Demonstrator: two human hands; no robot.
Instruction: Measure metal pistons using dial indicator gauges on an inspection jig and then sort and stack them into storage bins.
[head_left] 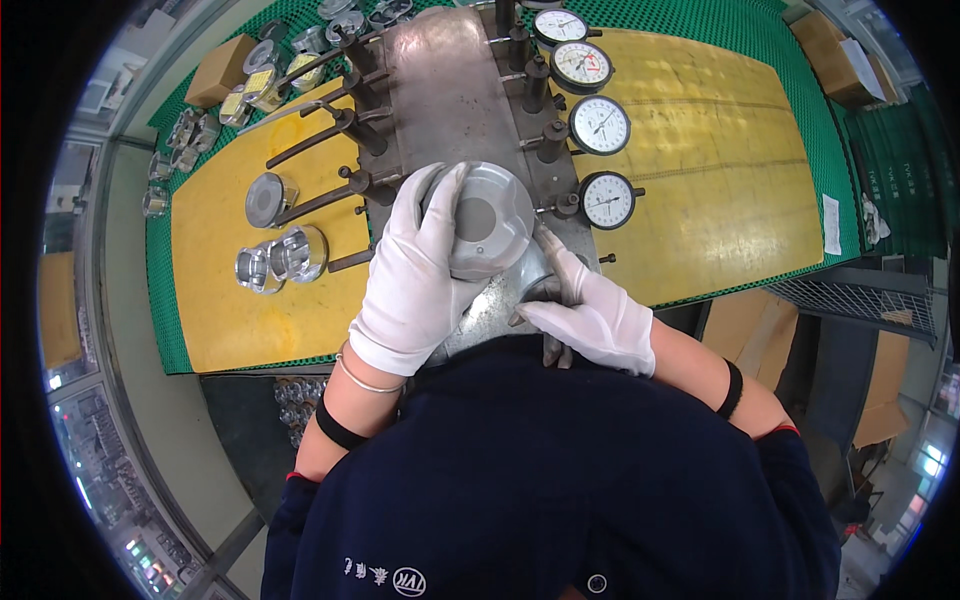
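I judge the work midway: one metal piston (492, 228) sits beside the dials (607, 200), while other pistons (266, 201) wait on the yellow board (225, 330), finished or not I can't tell. My left hand (410, 285) has fingers closed around its left side; my right hand (600, 322) half-curls by its right edge, grip unclear.

A green-matted workbench (160, 290) with yellow boards (710, 170) stands near framed windows (95, 450) at left, lights (931, 461) glowing at lower right.
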